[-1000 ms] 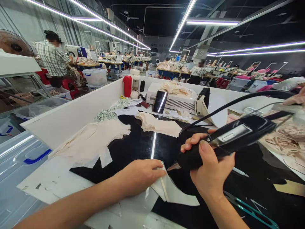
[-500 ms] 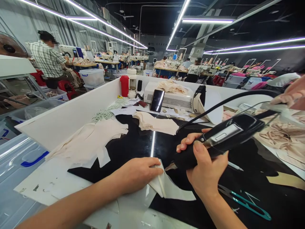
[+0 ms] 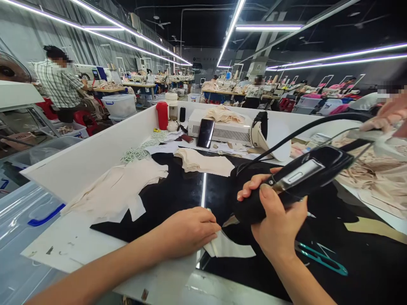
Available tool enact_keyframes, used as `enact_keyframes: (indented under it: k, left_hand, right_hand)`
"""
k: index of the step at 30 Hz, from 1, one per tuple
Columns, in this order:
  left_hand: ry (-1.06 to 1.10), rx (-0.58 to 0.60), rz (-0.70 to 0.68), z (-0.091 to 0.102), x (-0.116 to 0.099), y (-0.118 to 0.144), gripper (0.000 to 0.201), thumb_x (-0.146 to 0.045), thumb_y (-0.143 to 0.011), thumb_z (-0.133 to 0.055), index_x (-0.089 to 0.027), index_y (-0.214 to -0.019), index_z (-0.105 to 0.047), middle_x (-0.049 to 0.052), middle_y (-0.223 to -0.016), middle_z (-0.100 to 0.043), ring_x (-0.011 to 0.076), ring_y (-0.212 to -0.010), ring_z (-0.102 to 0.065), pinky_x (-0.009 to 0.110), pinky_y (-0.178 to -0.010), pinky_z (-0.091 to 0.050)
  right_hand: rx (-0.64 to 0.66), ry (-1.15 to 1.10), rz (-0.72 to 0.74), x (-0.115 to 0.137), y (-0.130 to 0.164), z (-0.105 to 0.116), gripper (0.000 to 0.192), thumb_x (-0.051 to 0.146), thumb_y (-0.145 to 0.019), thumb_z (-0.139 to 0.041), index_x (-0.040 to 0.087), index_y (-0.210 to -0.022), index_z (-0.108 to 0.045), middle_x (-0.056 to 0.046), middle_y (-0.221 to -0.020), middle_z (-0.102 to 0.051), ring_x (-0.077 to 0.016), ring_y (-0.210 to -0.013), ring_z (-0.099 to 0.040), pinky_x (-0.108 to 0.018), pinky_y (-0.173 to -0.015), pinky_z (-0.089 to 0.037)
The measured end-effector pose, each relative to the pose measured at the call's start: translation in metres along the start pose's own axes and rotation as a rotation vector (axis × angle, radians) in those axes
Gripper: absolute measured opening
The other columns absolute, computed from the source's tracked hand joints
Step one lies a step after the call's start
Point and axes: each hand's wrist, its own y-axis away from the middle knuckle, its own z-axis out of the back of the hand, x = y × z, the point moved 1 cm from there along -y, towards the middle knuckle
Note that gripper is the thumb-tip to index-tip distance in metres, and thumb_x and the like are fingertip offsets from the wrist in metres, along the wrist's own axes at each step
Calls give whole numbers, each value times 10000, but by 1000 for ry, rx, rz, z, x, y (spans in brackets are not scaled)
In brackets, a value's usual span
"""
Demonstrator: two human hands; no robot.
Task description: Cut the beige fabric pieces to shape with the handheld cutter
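My left hand [image 3: 192,231] curls over a pale cloth piece [image 3: 235,247], hiding part of it; the fingers lie together, but I can't tell whether they pinch or merely press. The cloth's smooth, curved flap lies on the glossy black sheet [image 3: 184,190] covering much of the white counter [image 3: 71,248]. My right hand [image 3: 276,220] is wrapped round a bulky, rounded black tool [image 3: 321,180] with a shiny plate, its palm out of my sight. The tool's pointed tip [image 3: 231,220] is just beside the cloth; contact is unclear. My right wrist hides the tips of teal snips [image 3: 330,259].
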Motion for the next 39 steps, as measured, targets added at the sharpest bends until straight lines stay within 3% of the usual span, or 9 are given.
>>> enact_keyframes:
  k: [21, 28, 39]
  left_hand:
    - [-181, 55, -68, -1, -7, 7, 207, -105, -1062, -555, -176, -1180, -710, 96, -1146, -708, 206, -998, -717, 319, -918, -634]
    - [-176, 45, -91, -1, -6, 7, 248, -114, -1083, -503, -183, -1208, -705, 108, -1156, -708, 200, -1016, -711, 323, -953, -627]
    - [-178, 65, -106, 1, -4, 8, 211, -136, -1093, -528, -168, -1189, -713, 113, -1160, -713, 207, -1027, -718, 333, -956, -623]
  right_hand:
    - [84, 39, -11, -8, 12, 0, 324, 315, -900, -841, 292, -1085, -576, 71, -850, -700, -140, -651, -661, -314, -615, -572]
    - [36, 42, -14, 2, 14, 4, 407, 353, -868, -871, 290, -1149, -584, 74, -810, -691, -141, -614, -646, -318, -607, -574]
    - [48, 63, -17, 4, 14, 8, 366, 350, -865, -874, 296, -1105, -602, 69, -824, -702, -147, -628, -659, -315, -597, -582]
